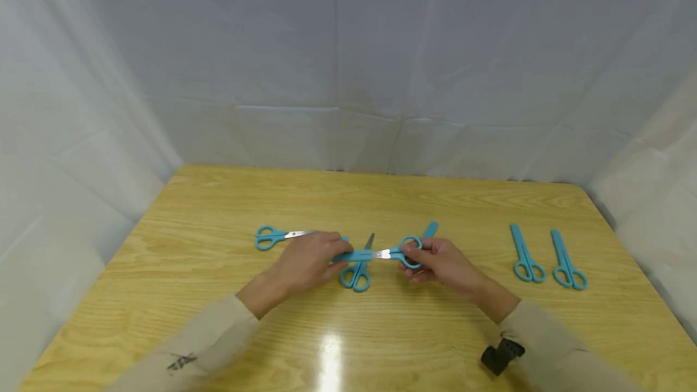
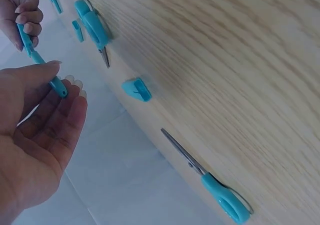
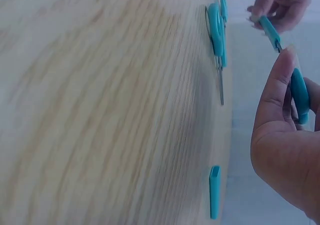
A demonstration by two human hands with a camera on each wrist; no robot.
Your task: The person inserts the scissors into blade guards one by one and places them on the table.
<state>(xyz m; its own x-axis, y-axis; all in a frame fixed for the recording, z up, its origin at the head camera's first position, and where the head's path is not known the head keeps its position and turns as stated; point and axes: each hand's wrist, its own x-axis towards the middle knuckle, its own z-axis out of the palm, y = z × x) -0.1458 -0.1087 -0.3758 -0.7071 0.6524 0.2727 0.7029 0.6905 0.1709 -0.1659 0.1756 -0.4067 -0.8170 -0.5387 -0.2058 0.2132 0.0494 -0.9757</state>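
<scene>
My left hand (image 1: pixel 307 262) pinches the closed end of a turquoise blade cover (image 1: pixel 356 256) between thumb and fingers. Opposite it, my right hand (image 1: pixel 449 265) holds a pair of turquoise-handled scissors (image 1: pixel 396 253) by the finger loops. The blades point left, with their tips inside the cover's mouth and a shiny stretch of metal showing outside it. Both are held above the table, over a second, uncovered pair of scissors (image 1: pixel 362 282). Left of my left hand lies a third bare pair (image 1: pixel 269 237); in the left wrist view a loose cover (image 2: pixel 137 89) rests near its tips.
Another loose cover (image 1: pixel 431 230) lies just behind my right hand. Two pairs of scissors with covers on, one inner (image 1: pixel 523 259) and one outer (image 1: pixel 564 265), lie at the right of the wooden table (image 1: pixel 218 198). White sheeting (image 1: pixel 381 47) hangs behind and at both sides.
</scene>
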